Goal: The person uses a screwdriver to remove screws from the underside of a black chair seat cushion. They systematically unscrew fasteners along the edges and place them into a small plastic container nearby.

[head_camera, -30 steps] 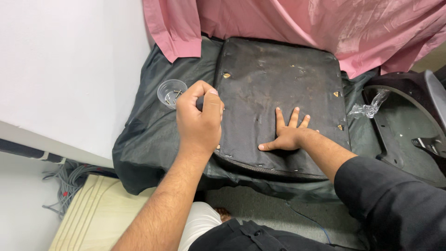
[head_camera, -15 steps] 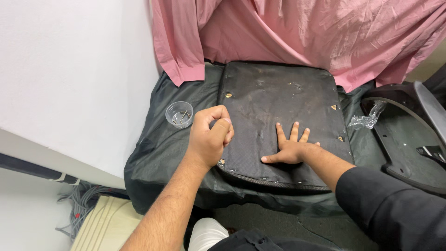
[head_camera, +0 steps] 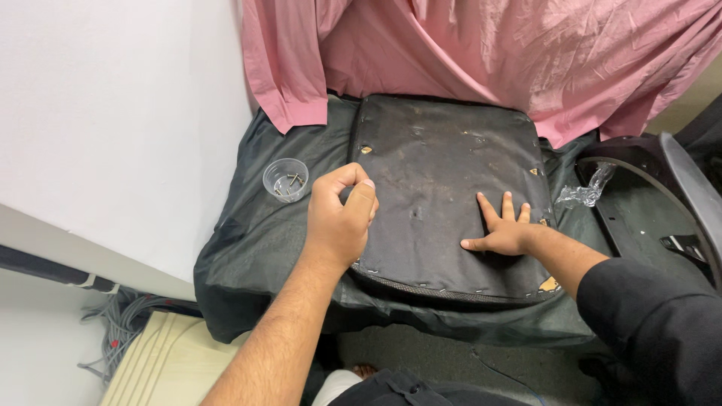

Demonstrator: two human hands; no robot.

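A black upholstered seat pad (head_camera: 444, 165) lies underside up on a dark cloth (head_camera: 252, 240), with staples along its near edge and small brass fittings near its corners. My left hand (head_camera: 342, 214) is a fist at the pad's left edge, closed around a dark tool handle (head_camera: 347, 195) that is mostly hidden. My right hand (head_camera: 505, 231) lies flat with fingers spread on the right part of the pad, near its right edge.
A clear plastic cup (head_camera: 286, 179) holding several screws stands on the cloth left of my left hand. Pink fabric (head_camera: 489, 53) hangs behind the pad. A black chair part (head_camera: 647, 218) and crumpled clear plastic (head_camera: 583, 192) lie at right. A white wall (head_camera: 113, 113) is at left, grey cables (head_camera: 113, 338) below it.
My right hand has slid right across the pad, from its middle toward the right edge. My left fist stays at the left edge, still gripping the handle.
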